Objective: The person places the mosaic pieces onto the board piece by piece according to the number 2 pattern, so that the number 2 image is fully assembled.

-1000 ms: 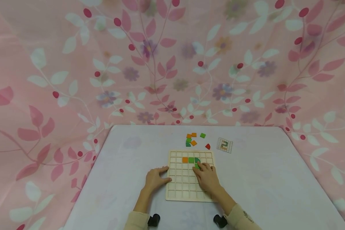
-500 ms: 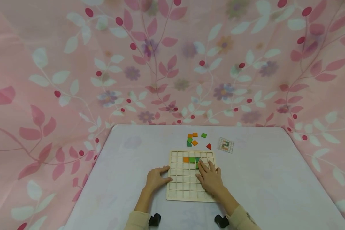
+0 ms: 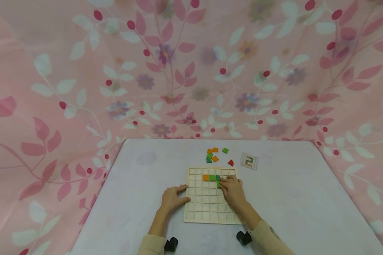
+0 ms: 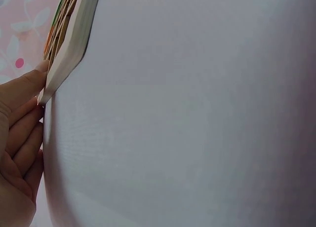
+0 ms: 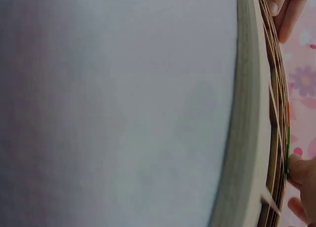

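Observation:
A square wooden grid board [image 3: 199,209] lies on the table. My left hand [image 3: 173,197] rests at its left edge; in the left wrist view the thumb [image 4: 30,85] lies on the rim. In the board's second row sit an orange square tile [image 3: 205,177], a green square tile [image 3: 212,177] and a dark green rounded tile [image 3: 218,177]. Below the rounded one is another green tile [image 3: 218,184], partly covered by my right hand [image 3: 234,191]. My right fingertips touch these last two tiles. The right wrist view shows the thumb [image 5: 295,164] beside a green edge.
Behind the board lie several loose tiles: orange [image 3: 215,159], green [image 3: 225,150], dark green [image 3: 209,160] and a red rounded one [image 3: 231,163]. A gridded pattern card [image 3: 249,161] with a "2" lies to their right. Patterned cloth [image 3: 191,71] hangs behind the white table [image 3: 290,198].
My right hand first held its fingertips over the lower green tile, then spread flat over the tiles. Now its fingers are drawn in at the tiles' right side. The left hand stays put.

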The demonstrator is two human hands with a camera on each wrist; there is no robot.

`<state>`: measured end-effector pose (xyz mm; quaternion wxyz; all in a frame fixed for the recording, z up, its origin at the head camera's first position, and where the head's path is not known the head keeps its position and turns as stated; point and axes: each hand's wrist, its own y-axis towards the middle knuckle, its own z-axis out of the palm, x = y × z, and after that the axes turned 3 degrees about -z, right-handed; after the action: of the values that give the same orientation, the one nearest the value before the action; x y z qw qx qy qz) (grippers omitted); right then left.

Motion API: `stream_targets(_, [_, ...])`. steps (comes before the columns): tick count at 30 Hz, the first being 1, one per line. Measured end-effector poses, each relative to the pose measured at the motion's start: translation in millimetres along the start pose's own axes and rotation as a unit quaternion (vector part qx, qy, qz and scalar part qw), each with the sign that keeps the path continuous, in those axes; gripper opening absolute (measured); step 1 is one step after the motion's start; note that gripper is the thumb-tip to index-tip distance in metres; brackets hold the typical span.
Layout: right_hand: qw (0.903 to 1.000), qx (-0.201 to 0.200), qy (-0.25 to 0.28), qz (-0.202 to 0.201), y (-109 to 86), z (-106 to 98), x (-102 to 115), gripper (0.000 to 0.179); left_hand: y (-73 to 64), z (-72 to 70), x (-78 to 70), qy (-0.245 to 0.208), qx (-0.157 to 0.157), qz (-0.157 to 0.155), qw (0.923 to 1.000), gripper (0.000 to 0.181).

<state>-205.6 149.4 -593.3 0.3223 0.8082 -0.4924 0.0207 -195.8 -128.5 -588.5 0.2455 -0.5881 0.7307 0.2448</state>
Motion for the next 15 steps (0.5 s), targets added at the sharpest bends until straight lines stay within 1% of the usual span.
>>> stream_targets(3, [0.9994,-0.001,0.032,-0.014,0.5,-0.4,-4.2,0.018,-0.2,1.0,-0.6,-0.002,0.001,0.002,1.0000,0.058])
stream_targets(7, [0.9965,0.023,0.076,-0.027,1.3,-1.2,-8.2,0.022,-0.3,0.9,-1.1,0.001,-0.004,-0.001,1.0000,0.057])
stream_targets(10, [0.9952,0.036,0.090,-0.016,1.5,-0.8,-9.9,0.024,-0.1,0.3,-1.2,0.004,-0.005,-0.003,1.0000,0.057])
stream_targets(12, [0.9946,0.035,0.097,-0.008,1.6,-0.1,-10.6,0.024,-0.1,-0.3,-1.2,0.003,-0.003,-0.004,1.0000,0.057])
stream_targets(15, [0.9935,0.030,0.109,-0.008,1.8,1.0,-11.7,0.025,-0.8,-0.8,-1.4,0.008,-0.004,0.000,1.0000,0.057])
